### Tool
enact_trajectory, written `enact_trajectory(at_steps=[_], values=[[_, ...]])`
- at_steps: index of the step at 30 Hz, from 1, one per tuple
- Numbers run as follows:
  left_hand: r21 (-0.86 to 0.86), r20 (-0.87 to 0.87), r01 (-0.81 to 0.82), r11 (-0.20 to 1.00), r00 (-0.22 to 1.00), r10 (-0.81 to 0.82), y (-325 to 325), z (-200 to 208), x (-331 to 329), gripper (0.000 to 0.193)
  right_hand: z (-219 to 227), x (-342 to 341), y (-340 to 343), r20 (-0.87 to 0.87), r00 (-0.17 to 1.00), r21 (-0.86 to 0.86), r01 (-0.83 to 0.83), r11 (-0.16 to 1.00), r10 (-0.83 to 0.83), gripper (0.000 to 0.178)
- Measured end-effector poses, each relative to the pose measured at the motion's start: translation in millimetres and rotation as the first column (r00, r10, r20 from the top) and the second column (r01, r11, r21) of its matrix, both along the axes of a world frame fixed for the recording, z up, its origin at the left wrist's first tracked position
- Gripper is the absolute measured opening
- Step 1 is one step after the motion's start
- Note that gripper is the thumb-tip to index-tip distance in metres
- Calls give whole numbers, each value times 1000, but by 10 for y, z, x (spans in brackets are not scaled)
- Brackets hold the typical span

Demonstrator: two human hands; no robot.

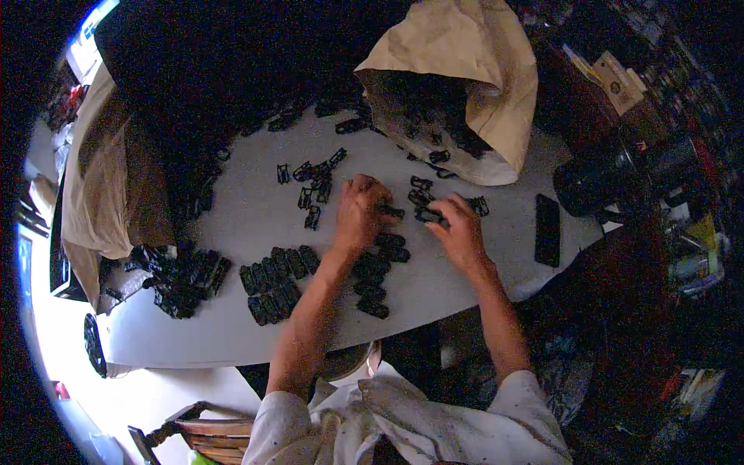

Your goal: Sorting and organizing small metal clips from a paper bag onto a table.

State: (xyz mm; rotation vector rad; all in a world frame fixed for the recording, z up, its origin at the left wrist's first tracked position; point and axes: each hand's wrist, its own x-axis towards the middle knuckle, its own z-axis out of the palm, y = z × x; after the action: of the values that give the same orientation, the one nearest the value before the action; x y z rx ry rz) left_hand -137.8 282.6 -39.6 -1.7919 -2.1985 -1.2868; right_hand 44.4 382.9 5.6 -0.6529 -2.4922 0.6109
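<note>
Small black plastic pieces are spread over a pale table point(232, 341). My left hand point(362, 213) is closed over the middle, its fingers curled round a black plastic piece point(394, 211). Just to its right, my right hand point(460, 229) pinches another dark piece point(430, 218) between thumb and fingers. Beyond the right hand lie loose open-framed pieces point(421, 184). Below the left hand, a column of black pieces point(372, 271) runs toward the table's near edge. Left of my left forearm sit neat rows of similar pieces point(273, 283). Fine detail is lost in the dim, grainy picture.
A large brown paper bag point(504, 85) opens toward me at the far side, dark pieces inside. Another brown bag point(101, 170) stands at the left, near a black heap point(182, 283). Scattered frames point(314, 174) lie far left of centre. A black phone-like slab point(547, 230) rests at right.
</note>
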Motion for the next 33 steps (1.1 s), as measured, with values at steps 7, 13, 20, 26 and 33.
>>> enact_trajectory(at_steps=[7, 13, 20, 26, 33], values=[[16, 94, -9, 1000, 996, 8, -66, -11, 6, 40, 6, -273, 2, -20, 995, 0, -98, 995, 98, 33], [29, 155, -43, 999, 987, 38, -3, -59, 24, 33, -74, -399, -6, -24, 986, 57, -166, 985, 167, 30], [-135, 253, 98, 986, 966, -61, -185, 401, 67, 35, -160, -437, 34, 50, 966, 86, -257, 963, 253, 25], [-84, 61, -158, 984, 985, 163, -424, 430, 152, 32, 38, -388, -73, 112, 959, 143, -276, 950, 262, 30], [-319, -83, -154, 935, 987, 134, -1349, 810, 1106, 40, 170, -234, -161, 231, 906, 127, -388, 913, 353, 40]])
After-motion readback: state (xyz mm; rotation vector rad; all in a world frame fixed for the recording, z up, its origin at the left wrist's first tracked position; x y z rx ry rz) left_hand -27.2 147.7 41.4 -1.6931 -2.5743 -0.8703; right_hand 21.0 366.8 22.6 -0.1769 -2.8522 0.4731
